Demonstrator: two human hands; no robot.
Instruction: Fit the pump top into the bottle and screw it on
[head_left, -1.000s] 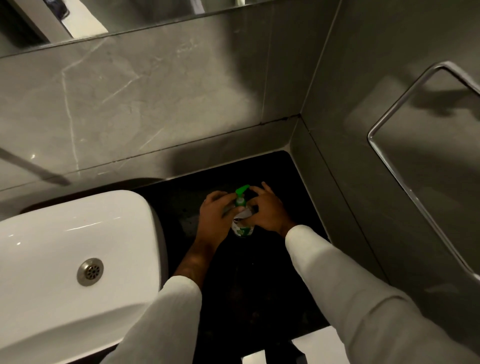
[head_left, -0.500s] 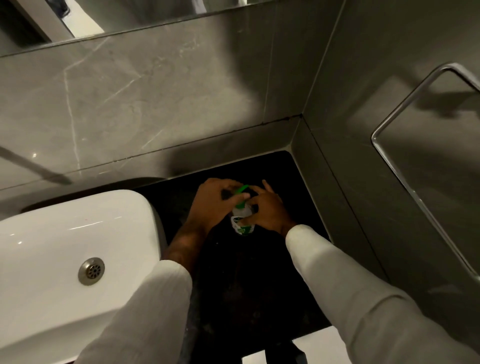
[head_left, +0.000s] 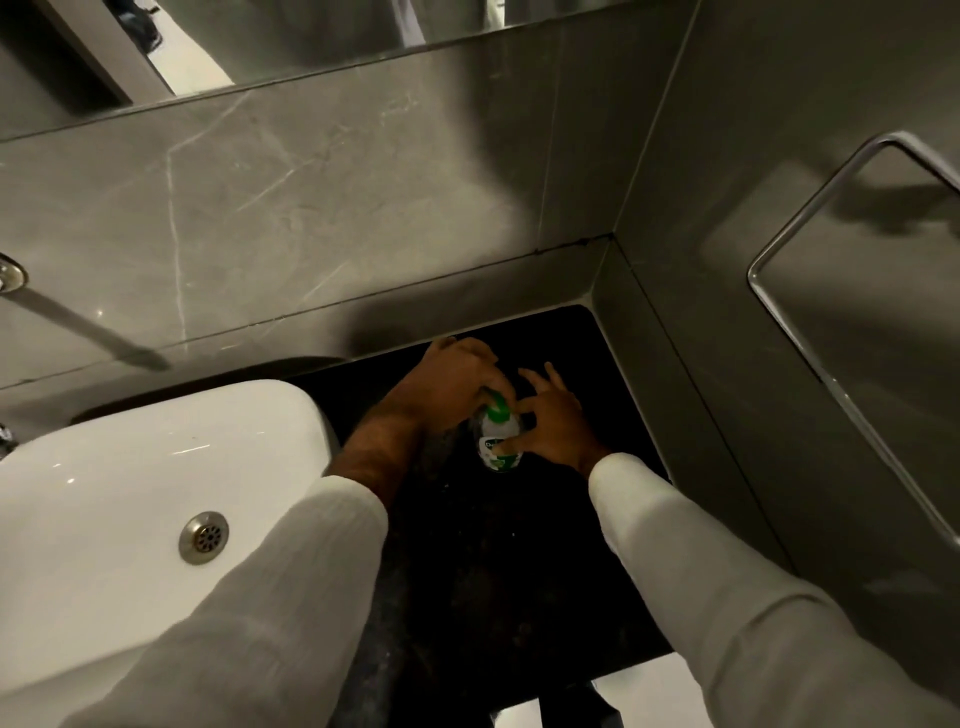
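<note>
Left hand (head_left: 447, 384): fingers (head_left: 480, 366) curled down over the green pump top (head_left: 498, 408), clamped on it from the 10 o'clock side; most of the top is hidden under them, only a green strip showing.

Right hand (head_left: 553, 428): thumb and forefinger closed around the shoulder of the bottle (head_left: 498, 447) from the 3 o'clock side, one fingertip lying across the label; the remaining fingers (head_left: 537, 376) are spread apart and lifted, pointing toward 11 o'clock.

Bottle: small, clear, with a white and green label, standing upright on the worktop (head_left: 519, 571) between the two hands. Pump top sits on its neck; how far it is screwed down cannot be told.

Worktop: black, glossy, speckled. The bottle stands in its far part, near the corner where the two walls meet.

Sleeves: white, one on each forearm; the left sleeve (head_left: 291, 587) is pulled back from the wrist, the right sleeve (head_left: 727, 597) reaches the wrist.

Basin (head_left: 119, 483): white, rounded, at 9 o'clock of the bottle, just beside the left forearm, with a round metal drain (head_left: 203, 537) in its floor.

Back wall (head_left: 311, 208): grey veined stone, at 12 o'clock, with a mirror (head_left: 311, 36) above it.

Side wall (head_left: 779, 260): grey, at 3 o'clock, carrying a chrome rail (head_left: 810, 358) bent in a loop.

Spout (head_left: 78, 327): metal, at 10 o'clock, projecting from the back wall above the basin.
</note>
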